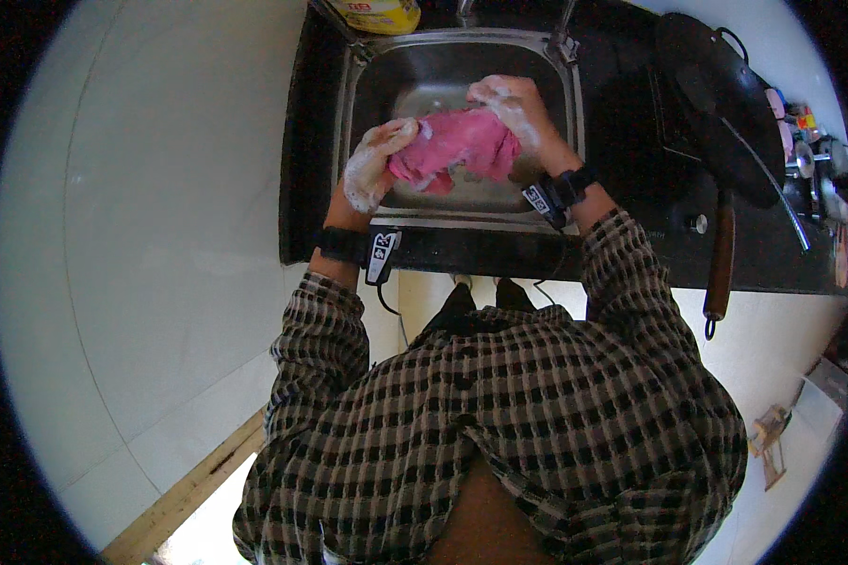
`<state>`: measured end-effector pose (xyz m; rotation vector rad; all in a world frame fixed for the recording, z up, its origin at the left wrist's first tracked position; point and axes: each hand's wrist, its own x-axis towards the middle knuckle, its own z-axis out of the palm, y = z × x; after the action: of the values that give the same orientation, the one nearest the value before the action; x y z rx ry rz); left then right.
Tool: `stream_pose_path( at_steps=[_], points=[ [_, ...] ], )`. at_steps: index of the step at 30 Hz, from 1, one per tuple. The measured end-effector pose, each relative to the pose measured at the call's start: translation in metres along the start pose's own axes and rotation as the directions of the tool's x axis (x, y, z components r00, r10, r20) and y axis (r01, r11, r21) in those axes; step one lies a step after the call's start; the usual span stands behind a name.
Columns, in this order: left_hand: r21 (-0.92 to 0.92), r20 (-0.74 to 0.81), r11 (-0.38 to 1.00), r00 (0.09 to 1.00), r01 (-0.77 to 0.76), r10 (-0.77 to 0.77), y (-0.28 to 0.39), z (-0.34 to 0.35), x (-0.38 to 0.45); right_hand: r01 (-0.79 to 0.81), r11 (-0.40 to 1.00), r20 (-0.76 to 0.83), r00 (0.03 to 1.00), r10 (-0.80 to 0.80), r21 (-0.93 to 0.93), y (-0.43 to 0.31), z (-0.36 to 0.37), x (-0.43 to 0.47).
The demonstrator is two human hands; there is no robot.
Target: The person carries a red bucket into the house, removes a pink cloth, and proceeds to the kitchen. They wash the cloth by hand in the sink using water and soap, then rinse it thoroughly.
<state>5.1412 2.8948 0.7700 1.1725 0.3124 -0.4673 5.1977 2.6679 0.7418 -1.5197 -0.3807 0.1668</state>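
Observation:
A wet pink cloth [459, 145] with streaks of foam is stretched between my two hands over a stainless steel sink [459, 217]. My left hand [376, 162], coated in white suds, grips the cloth's left end with the thumb on top. Suds also cover my right hand [512, 106], which holds the upper right part of the cloth. Some of its fingers are hidden behind the fabric. The cloth's lower edge hangs in loose folds above the basin. A strap with a small device sits on each wrist.
A yellow container [381, 15] stands behind the sink's back left corner. Right of the sink, on the black counter [611, 92], lies a large dark pan [721, 106] whose wooden handle [721, 261] juts past the front edge. A white wall [177, 141] borders the left side.

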Motion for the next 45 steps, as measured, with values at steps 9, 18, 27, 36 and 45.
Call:
stream_pose_path(
  at_steps=[9,18,27,36,45],
  points=[
    [-0.215,0.04,0.963,0.984,-0.163,0.176,0.003,0.006,0.004,0.095,0.943,0.329,0.944,0.016,-0.318,0.003,0.002,-0.007],
    [-0.295,0.051,0.949,0.99,-0.109,0.13,-0.011,0.006,0.011,0.152,0.97,-0.017,0.987,-0.158,-0.189,-0.037,0.066,0.002],
    [0.753,0.469,0.118,0.653,-0.648,0.595,-0.028,0.015,0.018,0.098,0.633,-0.013,0.986,-0.168,-0.768,-0.045,0.066,0.027],
    [0.418,0.227,0.717,0.828,-0.558,0.512,-0.037,0.016,0.022,0.257,0.75,0.116,0.965,-0.236,-0.609,-0.012,0.07,0.012],
    [0.55,0.316,0.703,0.891,-0.451,0.325,-0.043,-0.015,0.04,0.612,0.586,0.1,0.732,-0.674,-0.531,0.016,0.088,0.007]
  ],
)
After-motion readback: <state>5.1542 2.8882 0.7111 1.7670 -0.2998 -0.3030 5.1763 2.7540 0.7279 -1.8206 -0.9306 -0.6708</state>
